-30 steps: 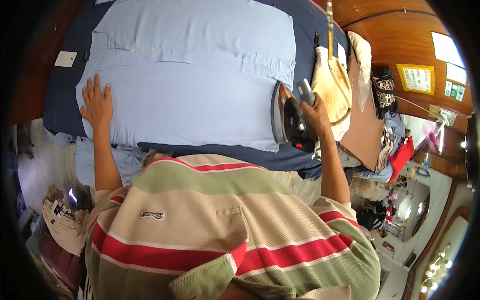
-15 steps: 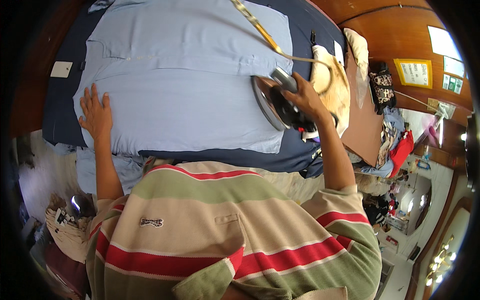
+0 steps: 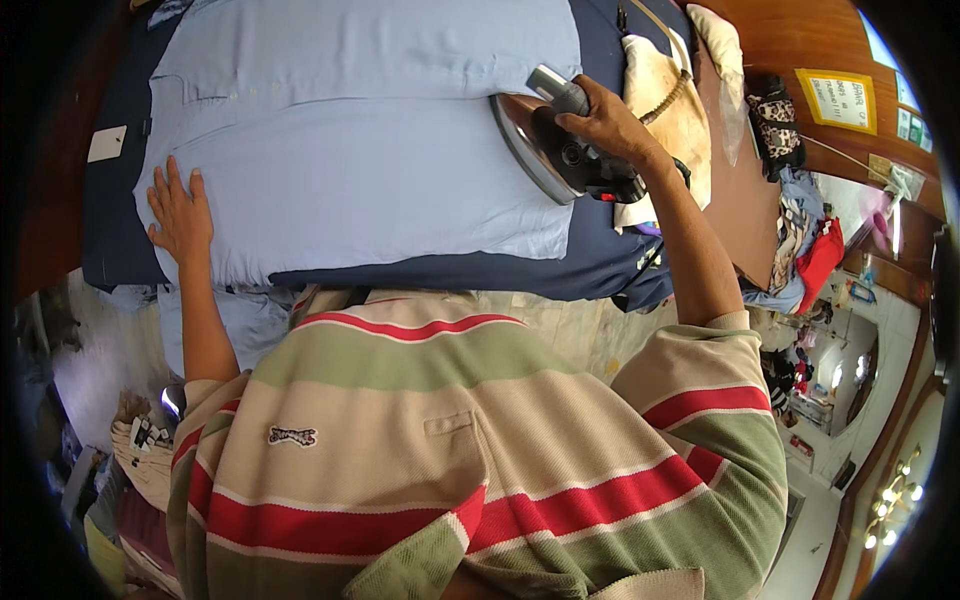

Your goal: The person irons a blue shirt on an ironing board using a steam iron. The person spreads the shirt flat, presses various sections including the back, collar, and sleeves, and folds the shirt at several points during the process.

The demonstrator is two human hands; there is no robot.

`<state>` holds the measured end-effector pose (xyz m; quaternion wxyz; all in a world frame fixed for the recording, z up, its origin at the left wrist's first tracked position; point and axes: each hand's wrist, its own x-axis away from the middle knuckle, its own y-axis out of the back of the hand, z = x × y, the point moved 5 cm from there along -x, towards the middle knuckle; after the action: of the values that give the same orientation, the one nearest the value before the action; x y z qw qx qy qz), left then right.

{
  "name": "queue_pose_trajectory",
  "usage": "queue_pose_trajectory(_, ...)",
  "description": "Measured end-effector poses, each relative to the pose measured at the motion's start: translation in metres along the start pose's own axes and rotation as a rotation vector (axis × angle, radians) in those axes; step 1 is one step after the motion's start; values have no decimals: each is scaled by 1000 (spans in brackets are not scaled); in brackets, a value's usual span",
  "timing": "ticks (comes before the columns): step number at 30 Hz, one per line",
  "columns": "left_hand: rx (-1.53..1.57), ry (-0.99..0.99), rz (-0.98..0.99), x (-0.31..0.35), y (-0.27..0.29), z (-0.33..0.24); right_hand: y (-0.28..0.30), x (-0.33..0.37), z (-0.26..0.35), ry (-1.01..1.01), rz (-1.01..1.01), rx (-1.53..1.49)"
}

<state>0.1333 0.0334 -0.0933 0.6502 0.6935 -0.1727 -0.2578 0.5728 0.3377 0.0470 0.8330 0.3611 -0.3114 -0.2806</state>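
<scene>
A light blue shirt (image 3: 390,170) lies spread over a dark blue padded ironing surface (image 3: 400,275). My right hand (image 3: 612,120) is wrapped round the grey handle of a clothes iron (image 3: 540,150). The iron stands at the right side of the cloth, its curved metal soleplate edge facing left. My left hand (image 3: 181,212) rests flat on the left edge of the shirt, fingers stretched out. From behind my right hand a cord in a coiled sleeve (image 3: 668,97) runs up toward the far right.
A scorched cream cloth (image 3: 655,75) lies right of the iron, beside a brown board (image 3: 740,220). A white card (image 3: 106,144) sits on the far left of the padding. Piled clothes (image 3: 800,240) and a leopard-print bag (image 3: 775,130) are at the right. Blue fabric (image 3: 225,325) hangs below the near edge.
The whole view has shifted, so the shirt and table sit higher in it. The iron stays at the shirt's right side in my right hand. The cord has swung to the right.
</scene>
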Motion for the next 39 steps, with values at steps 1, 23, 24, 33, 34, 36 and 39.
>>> queue_pose_trajectory(1,-1,-4,3,-2,0,0,-6,2,7,6,9,-4)
queue_pose_trajectory(23,766,-1429,165,193,87,-252,-34,71,-7,-274,-310,-23)
queue_pose_trajectory(24,792,-1549,176,214,86,-259,-35,73,-8,-287,-326,-24)
queue_pose_trajectory(33,634,-1532,224,246,75,-267,-33,110,-31,-293,-303,-116)
queue_pose_trajectory(34,644,-1518,192,251,76,-272,-29,103,-30,-180,-291,-66)
queue_pose_trajectory(36,658,-1491,141,266,80,-282,-24,87,-27,7,-230,3)
queue_pose_trajectory(39,606,-1379,-6,296,87,-297,-18,46,-11,194,-108,75)
